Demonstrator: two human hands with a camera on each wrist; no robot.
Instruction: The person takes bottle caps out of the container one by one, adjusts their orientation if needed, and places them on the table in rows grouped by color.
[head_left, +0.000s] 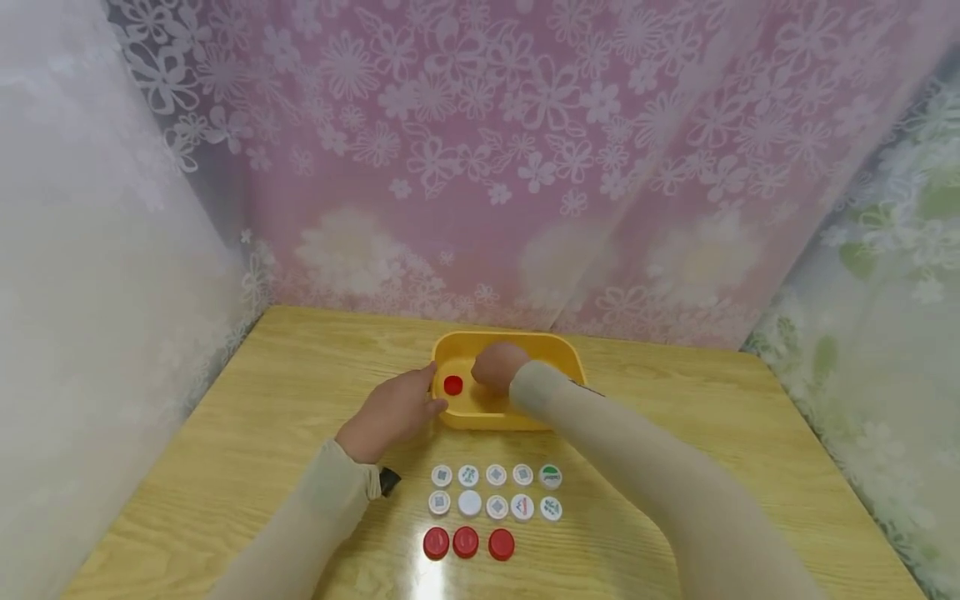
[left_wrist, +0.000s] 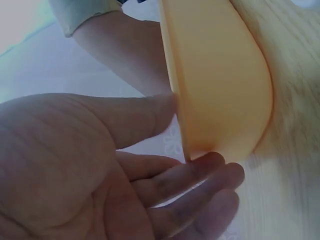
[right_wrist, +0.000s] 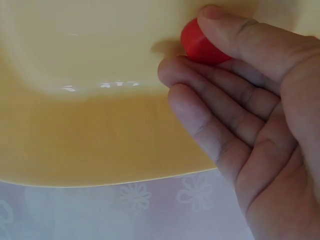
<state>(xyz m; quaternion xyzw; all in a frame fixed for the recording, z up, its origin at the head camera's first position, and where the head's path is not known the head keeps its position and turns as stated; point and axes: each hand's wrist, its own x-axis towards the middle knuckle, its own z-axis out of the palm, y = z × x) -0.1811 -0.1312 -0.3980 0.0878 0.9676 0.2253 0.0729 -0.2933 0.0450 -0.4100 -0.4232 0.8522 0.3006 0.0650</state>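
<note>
A yellow plastic bin (head_left: 562,346) stands near the back of the table. At its left end my left hand (head_left: 393,408) holds the bin, thumb at the rim and fingers curved round the outer wall (left_wrist: 220,75). My right hand (head_left: 501,367) reaches down inside the bin. There it pinches a red bottle cap (right_wrist: 200,45) between thumb and fingers, close to the bin floor; the head view hides this cap. Another red bottle cap (head_left: 453,385) lies in the bin's left part.
In front of the bin are two rows of white bottle caps (head_left: 496,475), some with printed marks. Nearer me, three red caps (head_left: 465,542) form a shorter row. A pink floral curtain (head_left: 487,167) hangs behind the wooden table (head_left: 322,350), with pale curtains at both sides.
</note>
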